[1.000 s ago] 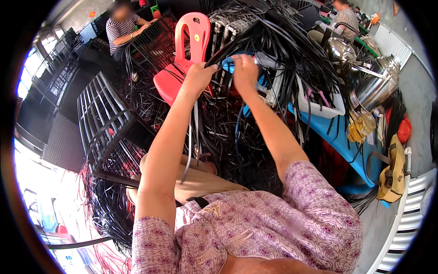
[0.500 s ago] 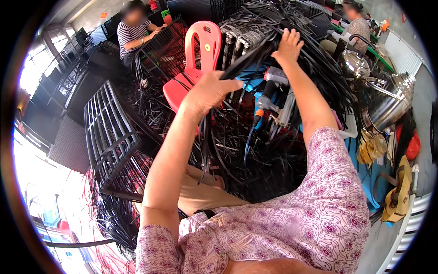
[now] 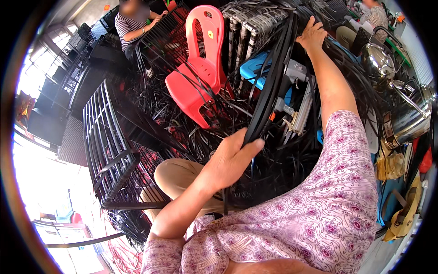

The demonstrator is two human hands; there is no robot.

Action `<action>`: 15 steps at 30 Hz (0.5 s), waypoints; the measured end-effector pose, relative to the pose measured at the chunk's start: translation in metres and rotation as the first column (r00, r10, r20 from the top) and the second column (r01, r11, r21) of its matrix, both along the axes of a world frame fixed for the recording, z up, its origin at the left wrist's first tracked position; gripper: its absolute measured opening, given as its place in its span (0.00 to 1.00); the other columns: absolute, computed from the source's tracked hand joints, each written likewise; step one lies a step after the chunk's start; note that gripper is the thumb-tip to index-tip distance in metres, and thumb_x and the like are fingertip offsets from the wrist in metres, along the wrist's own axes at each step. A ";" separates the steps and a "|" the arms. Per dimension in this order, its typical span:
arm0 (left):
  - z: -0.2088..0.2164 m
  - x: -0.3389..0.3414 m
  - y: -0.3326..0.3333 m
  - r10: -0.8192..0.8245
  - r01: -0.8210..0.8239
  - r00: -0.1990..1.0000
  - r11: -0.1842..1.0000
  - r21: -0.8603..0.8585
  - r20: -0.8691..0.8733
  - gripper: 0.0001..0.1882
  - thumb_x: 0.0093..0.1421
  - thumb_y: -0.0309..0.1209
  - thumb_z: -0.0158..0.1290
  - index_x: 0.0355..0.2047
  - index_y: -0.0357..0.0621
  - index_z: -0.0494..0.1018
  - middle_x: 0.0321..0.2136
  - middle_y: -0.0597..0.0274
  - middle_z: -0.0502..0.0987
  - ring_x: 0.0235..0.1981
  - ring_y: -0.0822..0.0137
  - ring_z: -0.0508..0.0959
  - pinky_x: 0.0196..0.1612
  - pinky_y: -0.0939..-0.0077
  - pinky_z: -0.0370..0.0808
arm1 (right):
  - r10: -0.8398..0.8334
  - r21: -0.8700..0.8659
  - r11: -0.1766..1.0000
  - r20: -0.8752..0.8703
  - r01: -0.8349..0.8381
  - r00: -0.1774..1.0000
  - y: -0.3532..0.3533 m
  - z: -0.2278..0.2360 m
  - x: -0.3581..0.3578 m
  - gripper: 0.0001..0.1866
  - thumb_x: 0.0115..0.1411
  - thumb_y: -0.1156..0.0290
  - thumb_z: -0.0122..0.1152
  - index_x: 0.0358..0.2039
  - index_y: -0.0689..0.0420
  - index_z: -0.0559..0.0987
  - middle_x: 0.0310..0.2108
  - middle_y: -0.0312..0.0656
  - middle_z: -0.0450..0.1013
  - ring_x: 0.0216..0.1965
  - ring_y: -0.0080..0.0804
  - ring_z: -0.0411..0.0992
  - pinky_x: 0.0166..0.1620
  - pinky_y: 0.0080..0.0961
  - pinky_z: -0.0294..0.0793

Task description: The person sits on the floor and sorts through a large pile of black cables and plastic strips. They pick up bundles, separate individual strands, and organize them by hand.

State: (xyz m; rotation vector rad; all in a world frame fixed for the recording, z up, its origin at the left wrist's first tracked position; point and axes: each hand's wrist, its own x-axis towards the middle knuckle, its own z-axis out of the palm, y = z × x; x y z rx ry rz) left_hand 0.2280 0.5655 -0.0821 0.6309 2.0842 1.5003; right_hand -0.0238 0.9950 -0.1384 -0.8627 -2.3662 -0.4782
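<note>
Over the last half second I have watched the left hand (image 3: 228,162) come down toward the lap, clamped between thumb and fingers on a bundle of long, flat, glossy black strips (image 3: 269,100), which now runs from that grip up to the pile near the right hand (image 3: 313,35). The right hand has gone farther out and lies with fingers apart over the black strips there, though I can't tell whether it pinches any. As I judge it, the bundle is now drawn out longer and straighter, better separated for handling.
</note>
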 end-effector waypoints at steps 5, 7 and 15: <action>0.015 0.034 -0.042 0.010 -0.009 1.000 0.999 -0.051 0.024 0.11 0.64 0.33 0.50 0.38 0.36 0.69 0.20 0.65 0.66 0.25 0.75 0.65 0.29 0.74 0.66 | -0.045 0.027 0.999 0.063 0.043 0.997 -0.004 -0.003 -0.002 0.57 0.47 0.43 0.66 0.68 0.57 0.47 0.58 0.63 0.60 0.49 0.52 0.71 0.46 0.49 0.70; 0.024 0.049 -0.060 0.030 -0.029 1.000 0.996 -0.088 0.007 0.11 0.63 0.32 0.51 0.39 0.35 0.69 0.21 0.62 0.69 0.25 0.72 0.68 0.30 0.73 0.67 | -0.045 -0.001 0.999 0.053 0.045 0.998 -0.003 -0.003 -0.005 0.57 0.47 0.44 0.66 0.68 0.56 0.47 0.58 0.63 0.60 0.50 0.52 0.71 0.47 0.49 0.69; 0.053 0.127 -0.160 0.237 -0.294 0.946 0.916 -0.272 -0.221 0.19 0.50 0.40 0.63 0.30 0.34 0.73 0.16 0.55 0.69 0.16 0.55 0.70 0.23 0.66 0.66 | -0.022 0.026 0.999 0.004 0.022 1.000 0.002 -0.005 -0.005 0.56 0.46 0.45 0.69 0.67 0.56 0.48 0.57 0.64 0.60 0.50 0.56 0.70 0.48 0.51 0.68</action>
